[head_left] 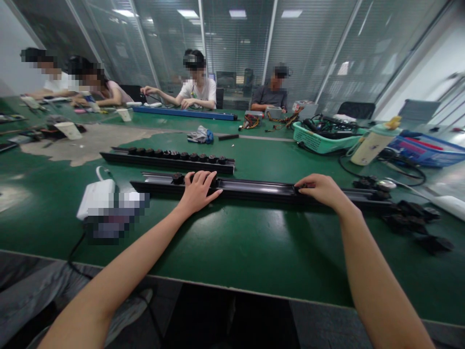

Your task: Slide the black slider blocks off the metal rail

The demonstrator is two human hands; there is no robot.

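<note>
A long black rail (250,188) with a shiny channel lies across the table in front of me. Over its left part, my left hand (199,191) curls its fingers around a black module (214,181), mostly hidden beneath them. Another black module (178,178) sits in the channel just left of those fingers. Farther right along the rail, my right hand (321,190) pinches a small dark piece (308,185) at the channel; the fingers cover most of it. Behind lies a second black rail (167,160) with a row of several black modules (185,156).
Loose black modules (410,215) lie at the right end. A white charger (95,198) stands left. Beyond are a green basket (319,138) of cables, a pale bottle (374,143) and a grey-blue cloth (201,135). Several people sit across the table, one by a blue rail (181,113).
</note>
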